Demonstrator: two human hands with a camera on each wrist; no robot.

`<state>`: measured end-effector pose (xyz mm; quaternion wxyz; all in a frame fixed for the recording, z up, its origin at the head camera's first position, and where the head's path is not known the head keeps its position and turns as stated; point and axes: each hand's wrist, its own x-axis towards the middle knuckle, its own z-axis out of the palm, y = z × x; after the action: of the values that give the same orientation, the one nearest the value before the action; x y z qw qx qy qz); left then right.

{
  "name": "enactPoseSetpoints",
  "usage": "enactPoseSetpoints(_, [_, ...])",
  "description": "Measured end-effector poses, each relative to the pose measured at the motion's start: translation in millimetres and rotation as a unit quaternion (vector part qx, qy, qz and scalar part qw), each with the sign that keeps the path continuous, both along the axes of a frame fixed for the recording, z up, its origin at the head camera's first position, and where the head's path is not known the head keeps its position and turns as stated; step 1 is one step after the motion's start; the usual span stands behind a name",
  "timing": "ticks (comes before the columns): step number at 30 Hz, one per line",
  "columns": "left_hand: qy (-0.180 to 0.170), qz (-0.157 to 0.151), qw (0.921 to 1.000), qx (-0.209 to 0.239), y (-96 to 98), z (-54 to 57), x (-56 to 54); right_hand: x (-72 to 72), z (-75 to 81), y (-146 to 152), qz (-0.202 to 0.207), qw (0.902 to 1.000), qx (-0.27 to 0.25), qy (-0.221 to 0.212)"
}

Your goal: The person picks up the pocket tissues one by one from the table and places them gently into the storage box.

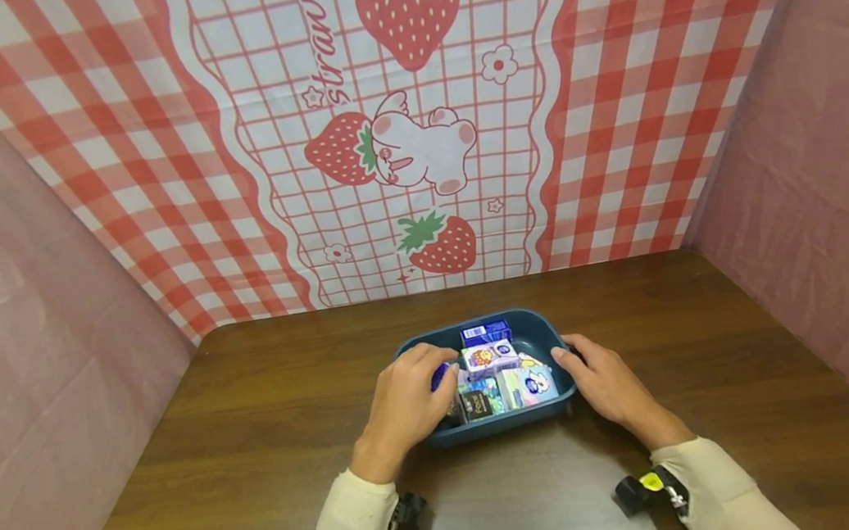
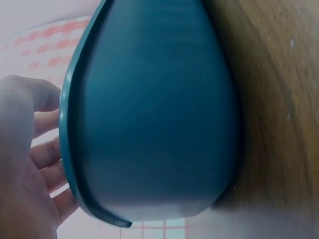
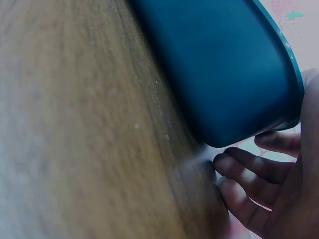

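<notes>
A dark teal plastic bin [image 1: 473,431] sits on the table with several small tissue packs inside. My left hand [image 1: 409,393] reaches over its left side, thumb and fingers curled about a blue-purple pack [image 1: 440,376] that is mostly hidden. In the left wrist view, that hand's fingers [image 2: 49,152] pass behind the bin's rim. At the right end, my right hand [image 1: 606,379] grips the rim, thumb over the edge and fingers along the outer wall. Near the left hand lie a black pack [image 1: 477,403], a lilac pack [image 1: 490,357], a pastel pack [image 1: 531,385] and a dark blue pack [image 1: 485,332].
The brown wooden table [image 1: 259,441] extends around the bin. Behind it hangs a red-and-white strawberry cloth [image 1: 504,128], with pink cloth walls [image 1: 801,148] on both sides. Each wrist carries a small black camera [image 1: 633,497].
</notes>
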<state>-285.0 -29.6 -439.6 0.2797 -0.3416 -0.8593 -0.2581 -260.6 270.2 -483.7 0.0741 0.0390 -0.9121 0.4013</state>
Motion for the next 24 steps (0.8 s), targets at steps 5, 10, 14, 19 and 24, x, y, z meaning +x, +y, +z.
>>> enactPoseSetpoints(5, [0.001, 0.007, 0.9999, 0.014, -4.9, 0.0, -2.1, -0.1, 0.4, -0.2, -0.006, 1.0000, -0.001, -0.001])
enactPoseSetpoints(10, [0.011, 0.011, 0.9997, 0.019, -7.8, -0.5, -3.7, -0.1, 0.1, 0.0, -0.014, 0.9998, 0.004, 0.011])
enactPoseSetpoints(14, [0.018, 0.024, 0.9992, 0.025, -9.6, -0.4, -4.7, -0.4, -0.4, 0.9, -0.021, 0.9997, 0.006, 0.011])
enactPoseSetpoints(19, [0.021, 0.037, 0.9986, 0.032, -12.1, -1.7, -7.3, -1.0, 0.0, 3.3, -0.040, 0.9991, 0.010, 0.010])
enactPoseSetpoints(24, [0.022, 0.047, 0.9977, 0.044, -15.9, -4.2, -11.8, -2.3, 0.4, 5.1, -0.064, 0.9970, 0.020, 0.038])
